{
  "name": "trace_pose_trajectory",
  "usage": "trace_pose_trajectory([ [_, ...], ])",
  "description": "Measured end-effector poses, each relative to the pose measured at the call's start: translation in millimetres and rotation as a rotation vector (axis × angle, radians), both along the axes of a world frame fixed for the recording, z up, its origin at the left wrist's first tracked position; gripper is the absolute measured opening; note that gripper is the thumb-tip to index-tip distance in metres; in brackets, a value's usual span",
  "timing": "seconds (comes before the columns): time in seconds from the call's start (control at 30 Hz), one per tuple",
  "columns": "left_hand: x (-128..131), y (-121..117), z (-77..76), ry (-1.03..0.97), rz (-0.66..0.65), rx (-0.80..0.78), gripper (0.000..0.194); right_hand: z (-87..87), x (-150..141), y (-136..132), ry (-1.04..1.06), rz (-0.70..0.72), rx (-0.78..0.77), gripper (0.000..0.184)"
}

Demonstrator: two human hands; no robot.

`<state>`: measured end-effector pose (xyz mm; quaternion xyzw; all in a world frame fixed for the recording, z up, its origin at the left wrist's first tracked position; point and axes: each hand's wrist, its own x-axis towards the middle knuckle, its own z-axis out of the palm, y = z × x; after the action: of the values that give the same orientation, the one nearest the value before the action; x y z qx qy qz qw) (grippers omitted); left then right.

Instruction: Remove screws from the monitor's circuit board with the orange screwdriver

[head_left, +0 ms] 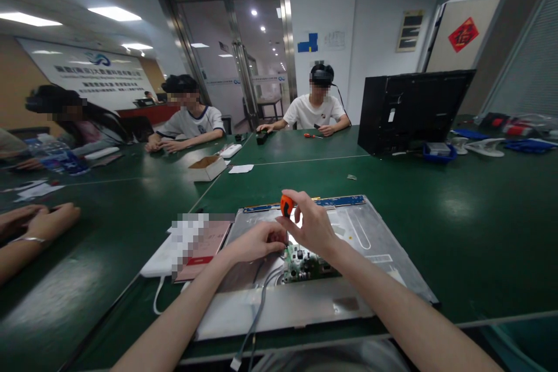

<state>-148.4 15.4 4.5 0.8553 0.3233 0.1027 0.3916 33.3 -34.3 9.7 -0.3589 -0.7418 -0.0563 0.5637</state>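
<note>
A flat grey metal panel point(375, 232), the bare back of a screen, lies on the green table point(457, 209) in front of me. A small green circuit board point(305, 264) sits on it, with grey cables point(257, 308) trailing toward me. My right hand point(311, 226) is closed round a screwdriver with an orange handle point(286, 205), held upright over the board. My left hand point(257, 241) is pinched at the screwdriver's lower end, right by the board; what its fingertips hold is hidden.
A white device with a reddish booklet point(198, 250) lies left of the panel. A black monitor point(410, 110) stands at the back right. Three people sit across the table; another person's hands point(30, 224) rest at the left. A small cardboard box point(207, 167) sits mid-table.
</note>
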Motion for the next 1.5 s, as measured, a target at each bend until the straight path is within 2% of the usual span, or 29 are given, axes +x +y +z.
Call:
trace_pose_trajectory([
  [0.13,-0.5,1.9,-1.1,-0.001,-0.018,-0.005,0.011,3.1,0.2,-2.2,0.0,-0.009,0.003,0.039],
  [0.37,-0.9,-0.7,-1.4,-0.019,-0.004,-0.032,0.013,5.0,0.0,-7.1,0.012,0.073,-0.007,0.048],
  [0.67,0.0,3.0,-2.4,-0.003,-0.009,-0.017,0.013,-0.4,1.7,-0.3,0.004,0.009,-0.011,0.038],
  [1.0,0.5,-1.1,1.1,0.002,-0.007,-0.026,0.014,5.1,1.5,-5.0,-0.038,0.048,-0.032,0.05],
  [1.37,0.1,0.5,-1.2,0.013,-0.005,0.007,0.013,2.0,1.7,-2.6,0.002,0.006,-0.025,0.037],
  [1.5,0.7,-0.9,0.3,0.012,-0.003,0.019,0.011,5.6,0.7,-5.1,-0.018,0.023,-0.033,0.043],
])
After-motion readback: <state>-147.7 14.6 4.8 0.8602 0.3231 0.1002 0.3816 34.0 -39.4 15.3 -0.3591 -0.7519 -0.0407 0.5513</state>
